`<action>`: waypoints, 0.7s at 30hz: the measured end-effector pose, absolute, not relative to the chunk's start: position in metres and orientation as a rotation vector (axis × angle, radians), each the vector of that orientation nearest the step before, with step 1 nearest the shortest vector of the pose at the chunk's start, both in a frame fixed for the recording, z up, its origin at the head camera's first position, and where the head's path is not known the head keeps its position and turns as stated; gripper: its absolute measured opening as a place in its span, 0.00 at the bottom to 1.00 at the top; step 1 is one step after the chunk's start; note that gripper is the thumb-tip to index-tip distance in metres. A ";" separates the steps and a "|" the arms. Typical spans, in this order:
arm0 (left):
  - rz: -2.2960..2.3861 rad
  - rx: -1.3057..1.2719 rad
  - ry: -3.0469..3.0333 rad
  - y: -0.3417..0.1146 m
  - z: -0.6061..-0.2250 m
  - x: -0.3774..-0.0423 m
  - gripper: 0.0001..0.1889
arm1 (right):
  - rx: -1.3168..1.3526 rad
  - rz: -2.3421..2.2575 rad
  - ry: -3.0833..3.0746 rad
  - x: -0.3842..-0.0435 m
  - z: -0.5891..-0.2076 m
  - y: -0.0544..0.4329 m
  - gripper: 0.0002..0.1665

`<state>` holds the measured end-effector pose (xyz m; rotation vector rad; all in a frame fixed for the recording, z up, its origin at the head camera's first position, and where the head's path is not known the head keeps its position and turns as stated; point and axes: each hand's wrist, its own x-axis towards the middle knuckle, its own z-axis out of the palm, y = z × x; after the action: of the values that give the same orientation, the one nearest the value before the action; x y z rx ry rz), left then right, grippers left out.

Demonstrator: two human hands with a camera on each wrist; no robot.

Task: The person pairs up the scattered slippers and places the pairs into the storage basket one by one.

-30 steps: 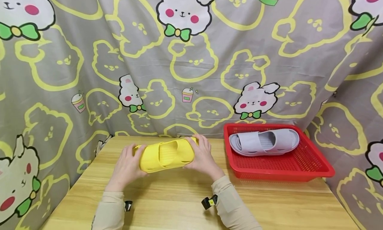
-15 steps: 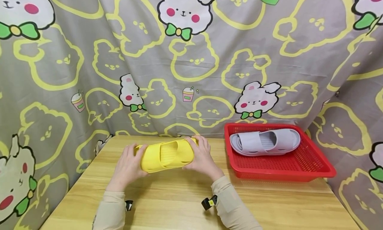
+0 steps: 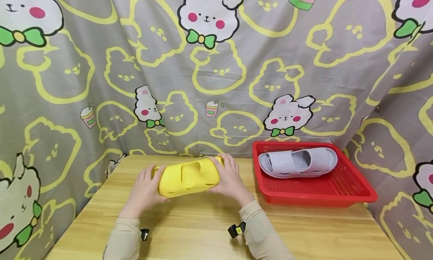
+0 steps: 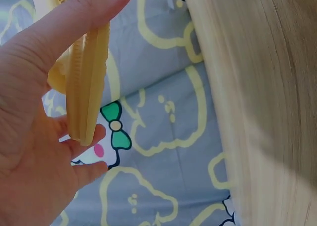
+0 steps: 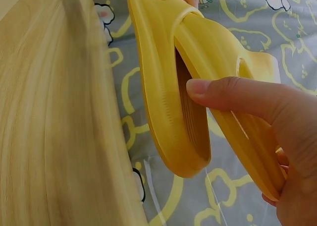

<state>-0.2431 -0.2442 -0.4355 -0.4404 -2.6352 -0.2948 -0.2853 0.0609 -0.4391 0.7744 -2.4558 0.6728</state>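
A pair of yellow slippers [image 3: 189, 177] is held sideways above the wooden table by both hands. My left hand [image 3: 143, 190] grips the left end, its thumb lying across the slippers [image 4: 86, 87] in the left wrist view. At the other end, my right hand [image 3: 231, 181] holds the pair with the fingers behind. Two yellow slippers [image 5: 168, 102] show in the right wrist view, partly overlapping and spread apart at the near end. There the right thumb presses on one slipper's inner edge.
A red plastic basket [image 3: 318, 197] stands at the table's back right. Grey-lilac slippers [image 3: 282, 162] lie in it, along its rear side. A patterned grey curtain [image 3: 236, 79] hangs behind the wooden table [image 3: 189, 230] and on both sides.
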 end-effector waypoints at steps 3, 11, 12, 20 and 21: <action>-0.300 -0.439 -2.644 -0.244 -0.435 -0.242 0.63 | 0.765 0.667 -2.438 -0.285 -0.440 0.060 0.67; -0.338 -0.423 -2.699 -0.245 -0.432 -0.241 0.62 | 0.723 0.631 -2.424 -0.282 -0.436 0.059 0.66; -0.342 -0.422 -2.702 -0.245 -0.431 -0.241 0.62 | 0.719 0.627 -2.421 -0.281 -0.435 0.059 0.66; -0.331 -0.449 -2.650 -0.247 -0.425 -0.240 0.54 | 0.691 0.582 -2.399 -0.281 -0.432 0.061 0.67; -0.329 -0.456 -2.639 -0.247 -0.424 -0.240 0.53 | 0.690 0.581 -2.402 -0.281 -0.432 0.061 0.67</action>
<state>-0.2401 -0.2474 -0.4242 -0.4555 -2.6393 -0.3285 -0.2810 0.0608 -0.4319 0.6898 -2.4025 0.5807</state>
